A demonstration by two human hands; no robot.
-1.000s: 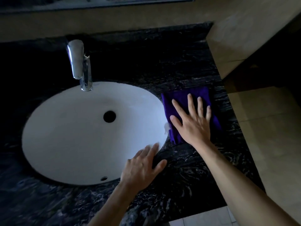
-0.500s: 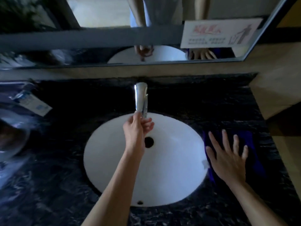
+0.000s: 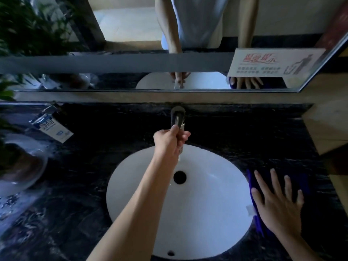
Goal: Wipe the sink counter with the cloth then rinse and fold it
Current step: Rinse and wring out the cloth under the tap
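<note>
1. Fingers [image 3: 180, 137] of the left hand [image 3: 167, 142], curled under the tap [image 3: 178, 117] spout; a thin stream falls past them, apparently to start or test the water for rinsing.
2. Right hand [image 3: 276, 202], fingers straight and spread wide, pressing the purple cloth [image 3: 303, 183] flat.
3. Cloth lies on the dark counter [image 3: 244, 132], just right of the sink [image 3: 207, 213], kept within reach.

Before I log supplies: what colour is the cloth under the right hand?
Dark purple-blue cloth, seen best in the head view.
</note>
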